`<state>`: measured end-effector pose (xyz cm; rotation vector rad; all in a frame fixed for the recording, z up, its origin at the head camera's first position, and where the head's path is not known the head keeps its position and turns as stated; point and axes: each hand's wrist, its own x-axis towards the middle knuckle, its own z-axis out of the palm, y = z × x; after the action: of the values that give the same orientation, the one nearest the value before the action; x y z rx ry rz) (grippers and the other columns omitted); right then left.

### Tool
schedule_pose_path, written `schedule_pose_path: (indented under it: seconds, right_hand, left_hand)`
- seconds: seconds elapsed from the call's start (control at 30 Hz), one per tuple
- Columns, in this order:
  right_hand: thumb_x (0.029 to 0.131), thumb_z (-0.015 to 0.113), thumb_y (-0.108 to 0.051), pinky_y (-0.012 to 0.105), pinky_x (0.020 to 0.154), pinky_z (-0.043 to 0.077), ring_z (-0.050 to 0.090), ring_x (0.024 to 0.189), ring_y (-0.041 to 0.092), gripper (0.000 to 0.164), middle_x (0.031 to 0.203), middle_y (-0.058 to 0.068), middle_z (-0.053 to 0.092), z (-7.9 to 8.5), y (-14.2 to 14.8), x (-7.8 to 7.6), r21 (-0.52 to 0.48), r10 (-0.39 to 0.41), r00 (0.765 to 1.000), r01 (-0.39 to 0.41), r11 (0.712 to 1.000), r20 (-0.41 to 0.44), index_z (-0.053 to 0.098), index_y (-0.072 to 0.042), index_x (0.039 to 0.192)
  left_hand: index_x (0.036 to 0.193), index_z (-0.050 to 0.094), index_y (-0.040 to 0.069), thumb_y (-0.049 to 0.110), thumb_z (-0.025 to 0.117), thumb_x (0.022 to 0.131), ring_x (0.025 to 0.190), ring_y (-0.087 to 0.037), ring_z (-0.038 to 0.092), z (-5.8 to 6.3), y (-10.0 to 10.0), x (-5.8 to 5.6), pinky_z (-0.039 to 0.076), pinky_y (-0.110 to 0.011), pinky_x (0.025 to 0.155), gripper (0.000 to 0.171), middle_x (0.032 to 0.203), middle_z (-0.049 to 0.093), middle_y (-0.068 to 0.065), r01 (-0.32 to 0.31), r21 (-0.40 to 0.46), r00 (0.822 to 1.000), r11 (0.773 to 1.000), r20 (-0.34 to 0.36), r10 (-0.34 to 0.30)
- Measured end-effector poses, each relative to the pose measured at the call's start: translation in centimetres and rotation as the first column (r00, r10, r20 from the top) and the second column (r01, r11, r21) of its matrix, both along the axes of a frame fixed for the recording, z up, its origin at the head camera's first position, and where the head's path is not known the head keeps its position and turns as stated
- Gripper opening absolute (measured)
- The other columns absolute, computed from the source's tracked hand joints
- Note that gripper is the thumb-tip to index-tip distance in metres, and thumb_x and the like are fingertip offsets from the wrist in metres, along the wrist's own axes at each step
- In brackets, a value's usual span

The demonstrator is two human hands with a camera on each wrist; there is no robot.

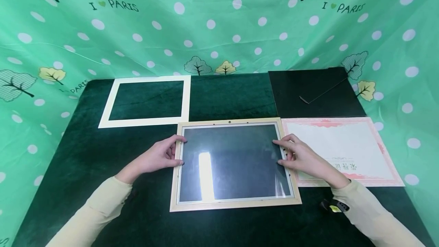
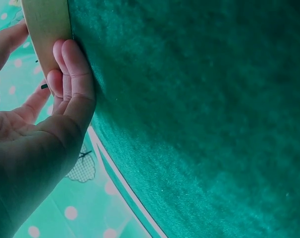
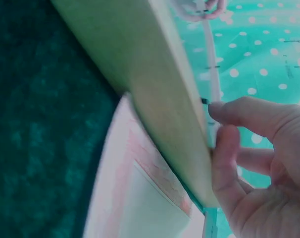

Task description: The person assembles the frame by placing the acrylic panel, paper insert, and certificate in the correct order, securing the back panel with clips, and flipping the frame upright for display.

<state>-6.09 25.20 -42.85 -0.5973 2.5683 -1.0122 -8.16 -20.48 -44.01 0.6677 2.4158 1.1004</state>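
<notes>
the wooden picture frame (image 1: 235,165) is lying face-down on the dark green tabletop (image 1: 85,155), near my edge, its glass catching a bright streak of light. i am holding it by both side rails, probably to keep it square and steady. my left hand (image 1: 161,157) is pinching the left rail: in the left wrist view the fingers (image 2: 71,69) are curling against the outer edge with the thumb going over the top. my right hand (image 1: 302,157) is gripping the right rail the same way, fingertips (image 3: 224,148) lying on the inner lip beside a small black tab (image 3: 204,101). the frame's right edge is overlapping the pink-bordered certificate (image 1: 339,148), which is lying just beside it. further back, the white mat board (image 1: 145,101) is sitting at far left and the black backing board (image 1: 313,91) at far right, both apart from the frame.
</notes>
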Motion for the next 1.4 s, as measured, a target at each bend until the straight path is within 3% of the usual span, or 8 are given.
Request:
schedule_pose_path:
  seconds: [0.7, 0.93, 1.23, 1.4]
  right_hand:
    - [0.083, 0.076, -0.009, 0.024, 0.055, 0.041, 0.048, 0.065, 0.009, 0.056, 0.108, 0.011, 0.047, 0.6, 0.7, -0.8, -0.001, 0.02, 0.999, -0.02, 1.0, 0.029, 0.055, 0.003, 0.133]
    - [0.083, 0.076, -0.009, 0.025, 0.056, 0.039, 0.045, 0.067, 0.013, 0.055, 0.095, 0.009, 0.045, 0.3, 1.2, -1.1, -0.016, -0.017, 0.999, 0.018, 1.0, 0.033, 0.055, 0.003, 0.132]
    - [0.084, 0.076, -0.01, 0.025, 0.057, 0.04, 0.047, 0.068, 0.015, 0.055, 0.094, 0.008, 0.048, 0.3, 1.2, -1.5, -0.046, -0.017, 0.999, 0.019, 0.999, 0.027, 0.055, 0.001, 0.133]
    - [0.085, 0.075, -0.01, 0.025, 0.059, 0.041, 0.048, 0.071, 0.016, 0.053, 0.1, 0.008, 0.05, 0.4, 0.8, -1.9, -0.074, -0.007, 1.0, 0.008, 0.997, 0.017, 0.054, 0.001, 0.133]
  left_hand:
    - [0.13, 0.048, 0.006, 0.021, 0.08, 0.081, 0.067, -0.017, 0.054, 0.4, 0.0, -0.6, 0.049, -0.028, 0.061, 0.06, 0.083, 0.052, -0.005, 0.023, -0.002, 0.999, 1.0, 0.027, -0.023]
    - [0.136, 0.044, 0.007, 0.02, 0.081, 0.08, 0.07, -0.017, 0.056, 0.5, -0.1, -1.0, 0.051, -0.029, 0.064, 0.068, 0.087, 0.052, -0.006, 0.019, -0.013, 0.999, 1.0, 0.025, -0.019]
    - [0.137, 0.044, 0.01, 0.02, 0.078, 0.083, 0.072, -0.016, 0.059, 1.0, -1.2, -2.0, 0.052, -0.032, 0.066, 0.065, 0.092, 0.052, -0.009, -0.042, -0.053, 0.999, 0.998, -0.026, 0.041]
    - [0.139, 0.04, 0.011, 0.02, 0.074, 0.087, 0.08, -0.019, 0.062, 1.1, -2.3, -2.6, 0.053, -0.036, 0.07, 0.062, 0.099, 0.055, -0.012, -0.121, -0.063, 0.992, 0.991, -0.048, 0.118]
